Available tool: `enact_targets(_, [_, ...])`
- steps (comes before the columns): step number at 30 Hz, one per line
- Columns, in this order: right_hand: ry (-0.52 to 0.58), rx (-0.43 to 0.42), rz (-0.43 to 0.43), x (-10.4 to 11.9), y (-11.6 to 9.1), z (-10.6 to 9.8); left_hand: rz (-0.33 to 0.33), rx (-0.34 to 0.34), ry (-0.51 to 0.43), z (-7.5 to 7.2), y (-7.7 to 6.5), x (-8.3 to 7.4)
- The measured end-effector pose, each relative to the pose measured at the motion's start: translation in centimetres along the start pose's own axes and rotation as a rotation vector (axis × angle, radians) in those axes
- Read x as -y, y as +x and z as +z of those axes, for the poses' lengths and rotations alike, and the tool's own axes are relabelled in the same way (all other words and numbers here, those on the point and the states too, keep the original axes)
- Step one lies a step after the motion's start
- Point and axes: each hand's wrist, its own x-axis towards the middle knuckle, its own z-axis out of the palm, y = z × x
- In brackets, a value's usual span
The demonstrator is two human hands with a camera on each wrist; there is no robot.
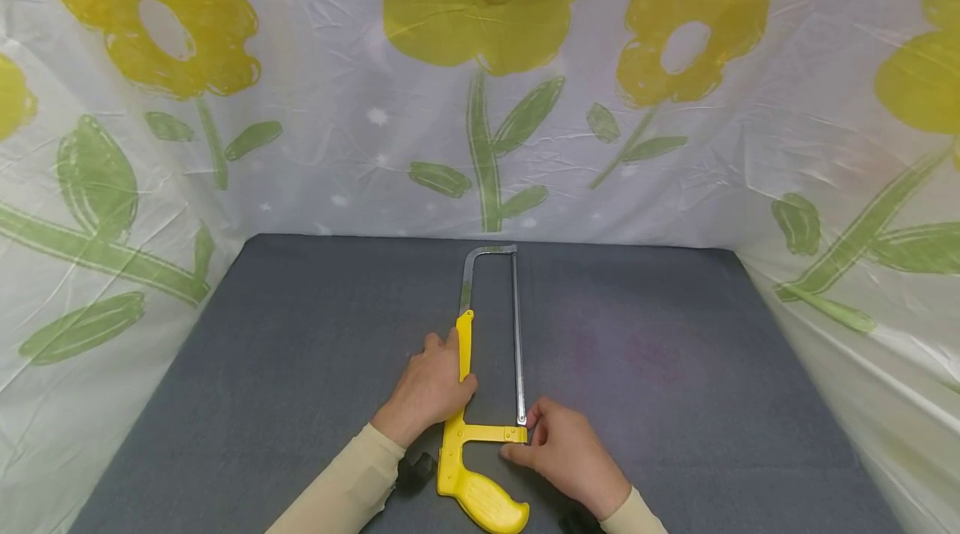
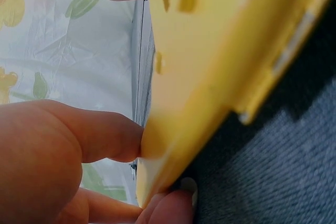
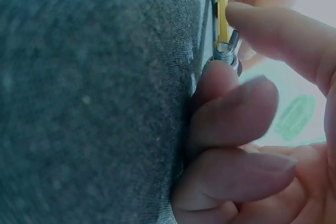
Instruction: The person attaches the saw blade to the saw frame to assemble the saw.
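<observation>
A hacksaw (image 1: pixel 452 455) with a yellow handle and frame lies on the dark grey surface, its silver front bow pointing away from me. The thin blade (image 1: pixel 517 334) runs along its right side. My left hand (image 1: pixel 426 388) grips the yellow spine; in the left wrist view its thumb and fingers hold the yellow metal (image 2: pixel 194 61). At the near end of the blade, my right hand (image 1: pixel 570 446) has thumb and forefinger around the end of the yellow cross arm. The right wrist view shows a threaded metal bolt (image 3: pixel 224 51) there, against the forefinger; its far side is hidden.
The dark grey tabletop (image 1: pixel 660 334) spreads around the saw. Behind it and on both sides hangs a white sheet (image 1: pixel 315 151) printed with yellow flowers and green leaves. A black object (image 1: pixel 415 474) sits by the left wrist.
</observation>
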Motion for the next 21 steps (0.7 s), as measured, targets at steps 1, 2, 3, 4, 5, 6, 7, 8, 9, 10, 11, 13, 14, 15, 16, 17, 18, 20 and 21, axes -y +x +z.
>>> enact_targets(1, [0.003, -0.001, -0.002, -0.02, 0.01, -0.01, 0.001, 0.001, -0.001, -0.01, -0.02, -0.01])
enact_targets(2, [0.006, 0.000, -0.005, -0.03, 0.03, 0.00, 0.002, 0.002, -0.002, -0.01, -0.02, -0.02])
enact_targets(3, [0.008, -0.001, -0.009, -0.05, 0.04, 0.01, 0.003, 0.002, -0.001, -0.02, -0.02, -0.03])
enact_targets(4, [0.013, -0.002, -0.016, -0.06, 0.03, 0.00, 0.002, 0.005, 0.000, -0.01, 0.00, -0.03])
enact_targets(5, [0.016, -0.001, -0.019, -0.05, 0.02, -0.02, 0.002, 0.006, 0.000, 0.01, 0.03, -0.02])
enact_targets(6, [0.020, -0.001, -0.025, -0.05, 0.01, -0.04, 0.001, 0.008, 0.002, 0.03, 0.05, 0.01])
enact_targets(7, [0.021, -0.002, -0.033, -0.06, -0.01, -0.07, 0.002, 0.008, 0.001, 0.03, 0.05, 0.01])
enact_targets(8, [0.021, -0.003, -0.039, -0.06, -0.03, -0.09, 0.000, 0.010, 0.002, 0.07, 0.09, 0.04])
enact_targets(9, [0.022, -0.002, -0.044, -0.06, -0.05, -0.11, 0.001, 0.009, 0.001, 0.09, 0.09, 0.06])
enact_targets(10, [0.024, 0.000, -0.050, -0.07, -0.07, -0.13, -0.001, 0.009, -0.001, 0.12, 0.11, 0.08])
enact_targets(11, [0.021, 0.000, -0.055, -0.10, -0.05, -0.13, 0.000, 0.006, -0.002, 0.12, 0.09, 0.10])
enact_targets(13, [0.021, 0.000, -0.067, -0.21, -0.04, -0.15, -0.001, 0.005, -0.001, 0.13, 0.07, 0.09])
enact_targets(14, [0.022, 0.000, -0.073, -0.27, -0.03, -0.15, -0.001, 0.005, -0.001, 0.14, 0.07, 0.09])
enact_targets(15, [0.023, -0.001, -0.080, -0.32, -0.01, -0.15, -0.001, 0.004, -0.001, 0.14, 0.06, 0.08])
enact_targets(16, [0.025, -0.003, -0.088, -0.38, 0.00, -0.16, -0.004, 0.005, 0.000, 0.15, 0.06, 0.05])
enact_targets(17, [0.025, -0.005, -0.096, -0.44, 0.01, -0.19, -0.003, 0.004, 0.000, 0.14, 0.06, 0.03])
enact_targets(18, [0.029, -0.004, -0.102, -0.50, 0.01, -0.22, -0.004, 0.004, -0.002, 0.17, 0.07, 0.02])
enact_targets(20, [0.037, 0.000, -0.114, -0.60, 0.01, -0.30, -0.005, 0.002, -0.006, 0.19, 0.11, 0.01])
enact_targets(21, [0.042, 0.005, -0.117, -0.65, 0.00, -0.35, -0.006, 0.001, -0.007, 0.21, 0.11, 0.02])
